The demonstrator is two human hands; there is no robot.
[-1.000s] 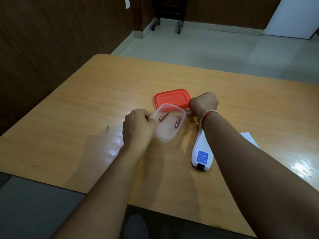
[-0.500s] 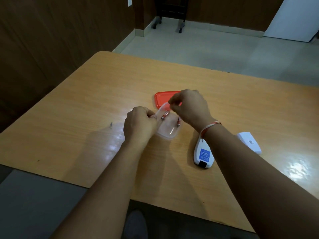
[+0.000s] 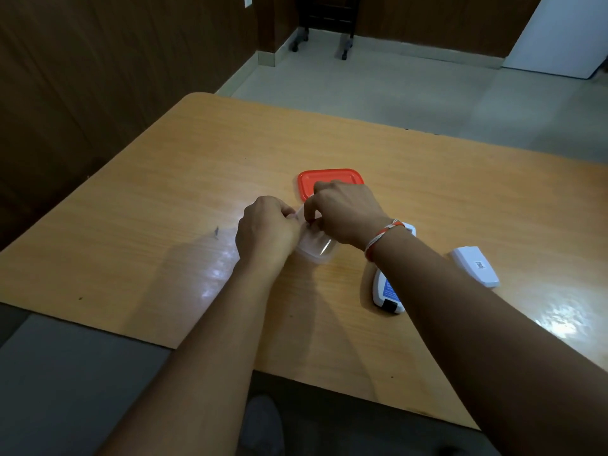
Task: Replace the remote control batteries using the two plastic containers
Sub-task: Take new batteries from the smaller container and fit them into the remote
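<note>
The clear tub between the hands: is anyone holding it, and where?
The left hand grips the clear tub at its left rim. The right hand reaches into it; whether it has pinched anything cannot be told.

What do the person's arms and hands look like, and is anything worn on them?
Both forearms are bare, with no sleeves in view and no gloves. The right hand has a thin thread band, orange-red and white, tied around its wrist. The left hand and its wrist show no band, watch or ring.
</note>
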